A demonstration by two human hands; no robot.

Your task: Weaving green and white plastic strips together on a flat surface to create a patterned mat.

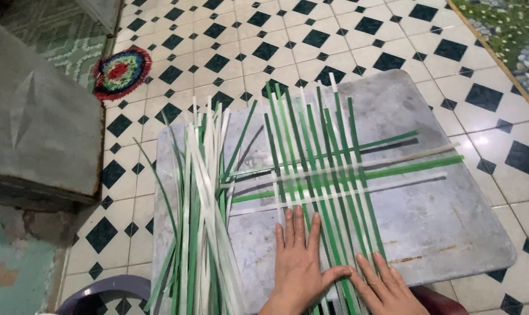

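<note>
Loosely interlaced green-and-white strips [326, 169]

A white tiled floor with black diamond insets [358, 41] carries a round multicoloured fringed mat [119, 71], a grey metal cabinet [37, 122] at left and a green floral carpet [510, 35] at top right.

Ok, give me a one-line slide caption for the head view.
Left hand and right hand press flat on green and white strips interlaced on a grey board.
</note>
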